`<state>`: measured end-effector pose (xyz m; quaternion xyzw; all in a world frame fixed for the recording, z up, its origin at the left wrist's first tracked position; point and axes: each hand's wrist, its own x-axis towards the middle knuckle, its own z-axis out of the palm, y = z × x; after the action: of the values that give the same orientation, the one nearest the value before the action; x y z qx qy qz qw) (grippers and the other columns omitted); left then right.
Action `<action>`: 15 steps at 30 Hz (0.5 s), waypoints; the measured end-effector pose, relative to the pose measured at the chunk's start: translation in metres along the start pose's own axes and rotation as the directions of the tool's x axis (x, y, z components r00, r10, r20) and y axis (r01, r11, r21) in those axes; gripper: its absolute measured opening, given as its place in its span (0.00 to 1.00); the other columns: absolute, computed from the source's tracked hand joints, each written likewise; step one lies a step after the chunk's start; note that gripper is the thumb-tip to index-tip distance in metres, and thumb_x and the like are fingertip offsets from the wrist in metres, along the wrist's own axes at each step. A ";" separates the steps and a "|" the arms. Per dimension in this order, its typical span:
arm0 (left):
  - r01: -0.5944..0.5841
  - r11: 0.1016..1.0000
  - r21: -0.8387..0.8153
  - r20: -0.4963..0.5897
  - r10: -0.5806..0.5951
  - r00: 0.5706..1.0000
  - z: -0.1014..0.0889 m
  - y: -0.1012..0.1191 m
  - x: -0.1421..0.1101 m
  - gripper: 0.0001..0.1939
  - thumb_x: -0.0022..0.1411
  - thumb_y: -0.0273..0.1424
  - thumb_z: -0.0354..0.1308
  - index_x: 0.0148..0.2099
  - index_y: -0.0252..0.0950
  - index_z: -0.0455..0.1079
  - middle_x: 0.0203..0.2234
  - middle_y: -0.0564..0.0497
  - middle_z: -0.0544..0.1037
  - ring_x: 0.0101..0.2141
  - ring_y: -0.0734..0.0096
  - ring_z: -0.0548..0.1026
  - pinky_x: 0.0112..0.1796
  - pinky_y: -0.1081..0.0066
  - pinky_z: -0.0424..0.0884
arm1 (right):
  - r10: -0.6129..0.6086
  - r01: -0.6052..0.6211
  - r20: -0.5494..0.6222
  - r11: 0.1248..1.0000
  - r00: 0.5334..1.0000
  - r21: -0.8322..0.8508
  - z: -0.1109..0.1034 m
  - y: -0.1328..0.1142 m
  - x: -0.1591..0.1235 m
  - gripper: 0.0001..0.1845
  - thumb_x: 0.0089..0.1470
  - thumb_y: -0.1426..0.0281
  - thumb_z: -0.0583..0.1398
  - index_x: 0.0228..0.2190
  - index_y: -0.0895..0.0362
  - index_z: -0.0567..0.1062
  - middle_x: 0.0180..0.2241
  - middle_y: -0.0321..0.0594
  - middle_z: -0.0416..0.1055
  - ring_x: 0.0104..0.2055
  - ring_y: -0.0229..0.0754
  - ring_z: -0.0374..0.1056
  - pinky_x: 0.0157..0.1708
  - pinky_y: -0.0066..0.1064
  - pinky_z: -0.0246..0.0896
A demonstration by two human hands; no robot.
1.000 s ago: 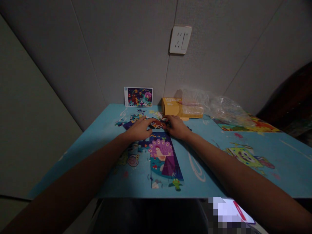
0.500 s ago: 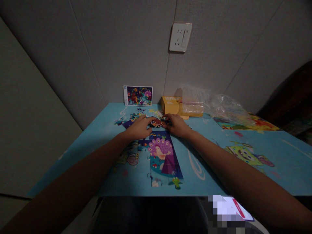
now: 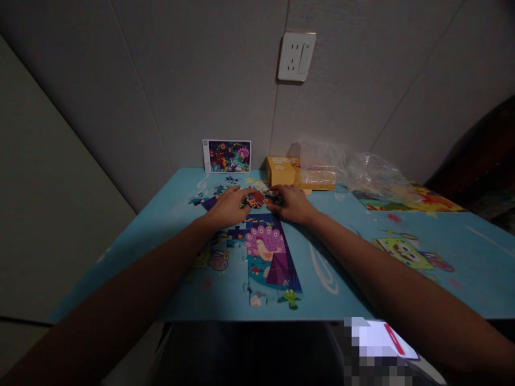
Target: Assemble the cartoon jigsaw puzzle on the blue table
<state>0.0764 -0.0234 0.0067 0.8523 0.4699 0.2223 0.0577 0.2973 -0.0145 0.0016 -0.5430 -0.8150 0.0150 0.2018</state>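
Observation:
My left hand [image 3: 231,206] is curled at the left side of a bunch of loose puzzle pieces [image 3: 257,199], its thumb and fingers around the pieces' edge. From the right, my right hand [image 3: 293,203] grips at the same bunch with bent fingers. Dark, reddish and orange patches show on the pieces; single shapes are too small to make out. Just in front of the hands lies a joined puzzle section [image 3: 265,254] with a pink peacock and a purple edge. More loose pieces [image 3: 201,200] lie beside my left hand, partly hidden by it.
A picture card [image 3: 229,156] leans against the wall at the back. Right of it stands a yellow box [image 3: 284,170] with clear plastic wrapping [image 3: 322,161] over it. A colourful sheet [image 3: 426,198] lies at the right rear of the blue cartoon-printed table [image 3: 341,241].
The pieces between my hands have shifted, and a dark red face shows where white edges showed before. Both hands stay in nearly the same place. The view has tilted slightly.

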 end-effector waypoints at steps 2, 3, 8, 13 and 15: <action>0.006 1.000 -0.012 -0.014 -0.006 1.000 -0.001 0.000 0.000 0.27 0.59 0.24 0.52 0.61 0.38 0.67 0.54 0.45 0.73 0.57 0.54 0.67 0.59 0.54 0.63 | 0.016 -0.017 -0.025 0.999 1.000 -0.036 -0.005 0.000 -0.001 0.30 0.48 0.64 0.65 0.52 0.59 0.71 0.47 0.51 0.74 0.49 0.57 0.66 0.48 0.47 0.59; 0.013 1.000 -0.016 -0.024 -0.013 1.000 -0.002 0.001 0.000 0.27 0.59 0.24 0.52 0.61 0.39 0.67 0.54 0.46 0.73 0.57 0.54 0.67 0.59 0.54 0.63 | 0.031 -0.033 -0.031 0.998 0.999 -0.049 -0.008 0.000 -0.002 0.29 0.47 0.66 0.65 0.52 0.59 0.72 0.46 0.50 0.75 0.49 0.58 0.67 0.47 0.46 0.60; 0.011 1.000 -0.015 -0.061 -0.011 0.998 -0.003 0.002 0.001 0.26 0.58 0.24 0.53 0.60 0.38 0.68 0.51 0.47 0.75 0.52 0.57 0.71 0.57 0.56 0.65 | 0.061 -0.059 0.029 0.996 0.998 -0.064 -0.012 0.000 -0.002 0.27 0.45 0.70 0.63 0.50 0.58 0.73 0.44 0.48 0.76 0.46 0.56 0.70 0.43 0.42 0.61; -0.003 1.000 -0.004 -0.053 0.003 0.999 -0.003 0.003 0.000 0.26 0.60 0.25 0.52 0.60 0.38 0.68 0.49 0.46 0.75 0.51 0.58 0.71 0.55 0.58 0.66 | 0.025 -0.024 0.040 0.999 0.999 -0.039 -0.010 -0.002 -0.002 0.25 0.47 0.72 0.61 0.50 0.58 0.73 0.41 0.46 0.77 0.44 0.53 0.71 0.42 0.39 0.61; -0.003 1.000 -0.001 -0.044 0.003 0.999 -0.004 0.004 0.000 0.26 0.60 0.25 0.52 0.60 0.38 0.68 0.49 0.46 0.75 0.51 0.58 0.71 0.55 0.58 0.66 | 0.010 -0.010 0.036 1.000 0.999 -0.012 -0.010 -0.002 -0.002 0.25 0.47 0.73 0.62 0.50 0.58 0.73 0.41 0.46 0.77 0.43 0.51 0.71 0.41 0.38 0.61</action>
<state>0.0775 -0.0259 0.0115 0.8478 0.4698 0.2413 0.0475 0.2996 -0.0188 0.0105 -0.5479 -0.8159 0.0209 0.1835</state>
